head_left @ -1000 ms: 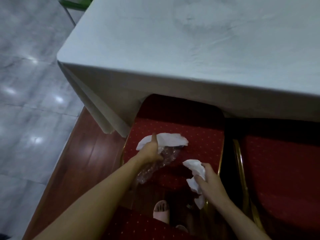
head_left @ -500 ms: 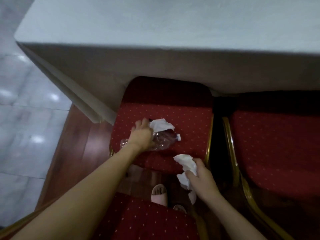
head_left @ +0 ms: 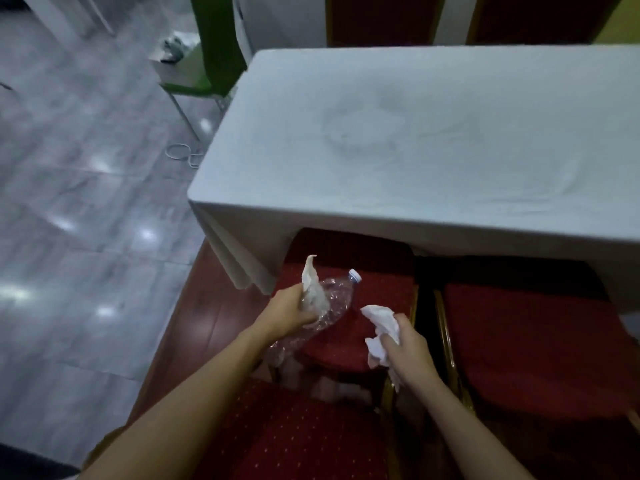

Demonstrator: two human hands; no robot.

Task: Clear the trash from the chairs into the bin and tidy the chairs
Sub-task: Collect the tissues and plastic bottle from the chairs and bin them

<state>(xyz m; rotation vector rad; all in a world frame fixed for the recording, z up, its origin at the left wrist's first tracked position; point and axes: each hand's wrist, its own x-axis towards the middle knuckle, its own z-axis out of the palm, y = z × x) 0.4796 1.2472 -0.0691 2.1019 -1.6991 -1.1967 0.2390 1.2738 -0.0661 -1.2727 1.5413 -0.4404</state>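
Observation:
My left hand [head_left: 289,311] grips a crushed clear plastic bottle [head_left: 334,299] with a white cap, together with a white tissue [head_left: 312,287], lifted above the red chair seat [head_left: 381,296] that is tucked under the table. My right hand [head_left: 407,344] is closed around crumpled white tissues [head_left: 381,327] near that seat's right front edge. A second red chair [head_left: 526,344] with a gold frame stands to the right. Nothing else lies on either seat. No bin is in view.
A table under a white cloth [head_left: 433,143] overhangs the chairs' far ends. The back of another red chair [head_left: 294,434] is just below my arms. A green chair [head_left: 211,46] stands on the grey tiled floor at the far left.
My left hand has lifted the bottle and tissue off the seat. The view has tilted up, showing more of the table and floor. My right hand still holds its tissues.

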